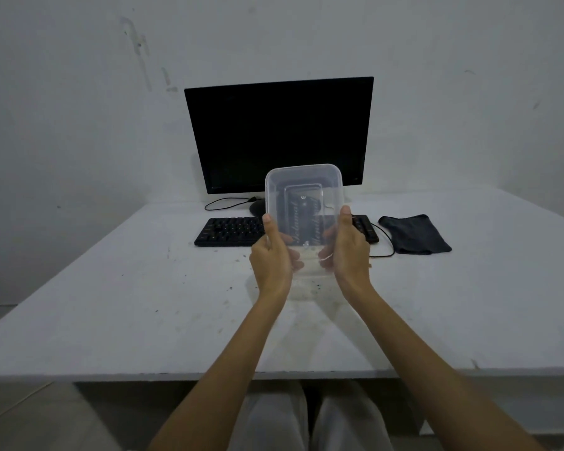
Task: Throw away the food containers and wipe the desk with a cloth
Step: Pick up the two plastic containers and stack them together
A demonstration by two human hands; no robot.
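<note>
Clear plastic food container [303,203] held above desk [111,304], left hand [271,262] and right hand [349,255] gripping its sides; dark cloth [415,234] far right.

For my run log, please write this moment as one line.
left hand + right hand: hold container above desk | cloth: right of keyboard

it was a bare home-office corner: 1 dark monitor [279,135] and 1 black keyboard [232,231] sat on a white tabletop [111,304] against a scuffed wall [79,92].
</note>
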